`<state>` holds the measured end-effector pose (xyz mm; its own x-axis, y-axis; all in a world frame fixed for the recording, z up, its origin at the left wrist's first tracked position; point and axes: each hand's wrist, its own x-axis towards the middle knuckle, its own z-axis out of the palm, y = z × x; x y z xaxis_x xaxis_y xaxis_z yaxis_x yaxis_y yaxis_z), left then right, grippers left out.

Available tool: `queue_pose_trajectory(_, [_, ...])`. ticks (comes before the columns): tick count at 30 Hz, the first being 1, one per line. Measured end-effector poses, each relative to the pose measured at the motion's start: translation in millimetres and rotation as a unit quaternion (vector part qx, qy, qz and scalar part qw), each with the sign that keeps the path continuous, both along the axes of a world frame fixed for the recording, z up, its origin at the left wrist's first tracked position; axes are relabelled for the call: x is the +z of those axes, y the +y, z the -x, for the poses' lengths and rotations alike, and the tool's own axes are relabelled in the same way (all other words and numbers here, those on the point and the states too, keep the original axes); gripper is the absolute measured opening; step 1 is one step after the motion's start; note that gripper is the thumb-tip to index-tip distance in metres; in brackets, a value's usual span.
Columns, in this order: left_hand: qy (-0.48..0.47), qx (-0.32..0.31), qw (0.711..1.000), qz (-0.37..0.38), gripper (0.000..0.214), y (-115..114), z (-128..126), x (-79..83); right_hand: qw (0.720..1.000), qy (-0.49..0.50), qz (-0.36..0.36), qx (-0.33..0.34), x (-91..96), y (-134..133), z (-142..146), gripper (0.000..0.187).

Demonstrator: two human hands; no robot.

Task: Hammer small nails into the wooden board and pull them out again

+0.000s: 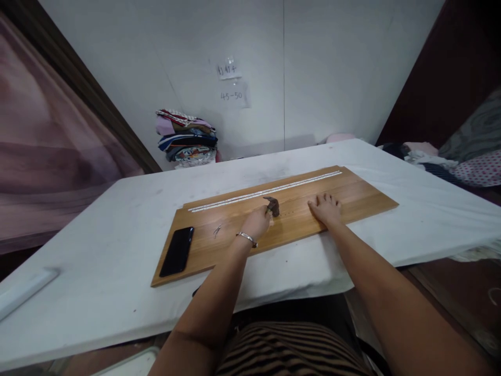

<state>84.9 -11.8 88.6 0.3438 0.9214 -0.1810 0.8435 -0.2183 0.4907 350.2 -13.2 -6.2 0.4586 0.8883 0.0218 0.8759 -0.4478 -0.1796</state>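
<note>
My left hand (pixel 257 223), with a silver bangle on its wrist, is closed round the handle of a claw hammer (pixel 273 206). The dark hammer head is low over a wooden board (pixel 230 214), beside a short row of small nails (pixel 287 213); whether it touches the board I cannot tell. On the right part of the same board my right hand (pixel 327 209) lies flat with its fingers spread, holding nothing. A few loose nails (pixel 217 230) lie on the board to the left of the hammer.
A black phone (pixel 177 251) lies on the board's left end. Two white strips (pixel 266 192) run along its far side. The board rests on a white-covered table (pixel 97 261). Folded clothes (pixel 188 138) are stacked at the back, and a white bar-like object (pixel 27 291) lies at left.
</note>
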Motion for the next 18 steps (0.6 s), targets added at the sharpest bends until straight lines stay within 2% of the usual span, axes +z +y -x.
queue_pose_trajectory(11, [0.002, 0.000, 1.000, -0.007, 0.032, 4.9, 0.0, -5.9, 1.000, 0.009, 0.003, 0.001, -1.0, 0.4, -1.9, 0.064])
queue_pose_trajectory(18, [0.022, 0.000, 1.000, -0.010, 0.035, -0.5, 0.0, 2.4, 1.000, 0.009, 0.000, -0.001, -3.3, 1.3, -3.0, 0.062])
